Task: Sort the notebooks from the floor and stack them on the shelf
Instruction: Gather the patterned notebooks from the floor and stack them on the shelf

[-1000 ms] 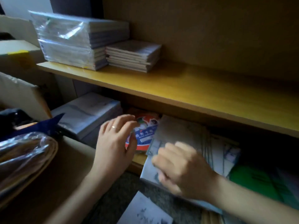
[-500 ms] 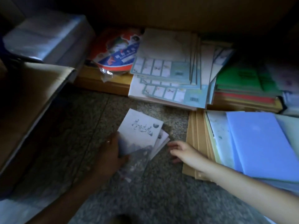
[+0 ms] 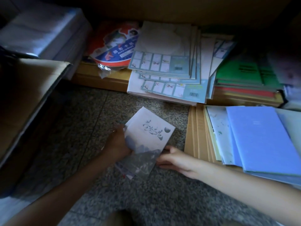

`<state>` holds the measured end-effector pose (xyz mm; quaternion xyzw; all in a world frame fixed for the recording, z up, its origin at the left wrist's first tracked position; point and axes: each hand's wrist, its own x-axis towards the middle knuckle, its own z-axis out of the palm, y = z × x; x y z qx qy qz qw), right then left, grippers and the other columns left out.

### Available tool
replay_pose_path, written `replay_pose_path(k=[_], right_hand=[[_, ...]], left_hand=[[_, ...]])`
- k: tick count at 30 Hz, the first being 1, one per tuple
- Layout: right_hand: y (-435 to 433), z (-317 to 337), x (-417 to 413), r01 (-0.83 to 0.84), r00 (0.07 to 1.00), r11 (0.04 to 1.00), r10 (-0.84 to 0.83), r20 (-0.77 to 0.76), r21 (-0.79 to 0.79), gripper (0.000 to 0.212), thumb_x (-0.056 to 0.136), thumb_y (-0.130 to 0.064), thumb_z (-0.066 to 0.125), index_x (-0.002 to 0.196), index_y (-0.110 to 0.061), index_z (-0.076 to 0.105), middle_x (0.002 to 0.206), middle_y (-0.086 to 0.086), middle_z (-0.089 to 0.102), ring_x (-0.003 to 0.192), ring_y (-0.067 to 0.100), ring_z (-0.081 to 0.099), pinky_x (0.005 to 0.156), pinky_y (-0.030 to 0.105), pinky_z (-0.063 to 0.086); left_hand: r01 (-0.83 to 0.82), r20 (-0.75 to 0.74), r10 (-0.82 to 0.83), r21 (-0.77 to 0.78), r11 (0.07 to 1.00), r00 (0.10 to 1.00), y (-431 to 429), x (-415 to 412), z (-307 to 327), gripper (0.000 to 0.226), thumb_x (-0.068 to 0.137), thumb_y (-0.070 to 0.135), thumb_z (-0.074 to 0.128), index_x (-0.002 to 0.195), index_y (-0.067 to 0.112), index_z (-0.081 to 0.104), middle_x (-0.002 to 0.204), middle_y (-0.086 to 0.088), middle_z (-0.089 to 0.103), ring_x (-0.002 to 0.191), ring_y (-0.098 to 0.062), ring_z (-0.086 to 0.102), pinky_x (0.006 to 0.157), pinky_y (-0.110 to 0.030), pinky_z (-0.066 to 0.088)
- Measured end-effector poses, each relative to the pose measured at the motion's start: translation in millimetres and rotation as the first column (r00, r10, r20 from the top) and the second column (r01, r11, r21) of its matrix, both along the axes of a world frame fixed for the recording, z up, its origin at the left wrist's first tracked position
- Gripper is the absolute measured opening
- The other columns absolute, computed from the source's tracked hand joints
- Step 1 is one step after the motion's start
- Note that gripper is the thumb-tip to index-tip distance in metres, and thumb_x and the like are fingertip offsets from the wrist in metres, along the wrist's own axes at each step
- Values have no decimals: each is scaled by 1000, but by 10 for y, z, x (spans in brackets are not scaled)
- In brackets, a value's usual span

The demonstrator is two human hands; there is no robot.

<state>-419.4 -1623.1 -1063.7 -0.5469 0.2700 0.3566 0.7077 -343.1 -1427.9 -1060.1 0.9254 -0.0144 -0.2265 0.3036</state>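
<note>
Speckled floor (image 3: 78,121), before the front edge of the bottom shelf (image 3: 97,79) — white notebooks (image 3: 146,132), fanned half a second ago, lie squared, left hand (image 3: 117,144) gripping their left edge, right hand (image 3: 174,159) newly pinching the near corner — seemingly ready to lift.

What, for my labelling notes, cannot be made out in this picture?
Head view:
1. Left hand fingertips: under the notebook, in shadow.
2. Right hand: pinching or only touching the notebook's edge; blurred.
3. How many lie beneath it: its cover hides them.
4. Blue notebook: cut by the right edge.
5. Far-right stack: dark, blurred.
</note>
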Motion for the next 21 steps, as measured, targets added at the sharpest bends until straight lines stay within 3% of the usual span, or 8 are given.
replay_pose_path(k=[3,5,7,10,12,14,16,21], right_hand=[[-58,-1,-42,77,996,997,-76,38,-27,62,76,-11,74,129,-9,42,116,10,65,103,24,64,86,35,53],[-132,43,-65,175,980,984,-176,97,24,51,82,-8,67,128,-8,45,118,10,65,108,24,61,87,37,52],[-223,142,-68,218,961,970,-232,149,106,34,89,-6,56,122,-12,51,117,8,66,106,24,62,86,39,52],[-359,289,-41,230,933,973,-231,277,36,28,93,-10,49,120,-17,50,117,2,65,106,19,62,85,38,52],[-448,329,-13,293,902,953,-249,352,-76,23,94,-8,48,114,-19,51,117,-1,64,103,12,62,83,29,51],[-549,354,-11,352,879,925,-276,389,-141,23,95,-6,48,113,-18,52,116,-2,64,101,9,61,80,24,49],[-638,384,-27,389,869,907,-303,391,-162,25,95,-7,48,118,-16,51,115,-3,64,102,11,61,78,24,49],[-775,371,-107,444,858,878,-359,368,-180,24,96,-7,47,116,-19,52,108,-7,64,94,7,60,69,21,46]], left_hand=[[67,-42,-74,-149,987,996,-14,12,61,59,59,38,64,110,12,51,98,-6,59,92,-20,58,79,-34,47],[51,-42,-69,-334,941,997,-63,-55,170,25,77,27,60,100,21,54,93,0,62,87,-6,60,80,-26,48],[34,-28,-55,-483,875,998,-122,-115,244,14,90,8,56,92,21,56,86,2,62,75,5,58,73,-16,47],[-82,-43,70,-505,859,997,-105,-144,196,20,95,10,50,80,17,60,74,-1,61,67,-5,57,67,-26,45],[-85,38,105,-358,930,994,12,-79,78,3,88,17,61,90,17,64,87,-4,65,79,-10,61,74,-31,48],[-20,66,27,-95,995,997,146,-8,-62,61,60,45,76,111,15,60,104,-9,62,93,-22,62,79,-38,52],[-8,31,9,-48,999,999,222,32,-176,103,36,58,79,124,13,50,113,-12,57,97,-29,60,81,-43,53],[15,118,-21,52,999,993,231,58,-245,105,37,37,91,130,11,47,116,-16,56,101,-33,57,86,-41,50]])
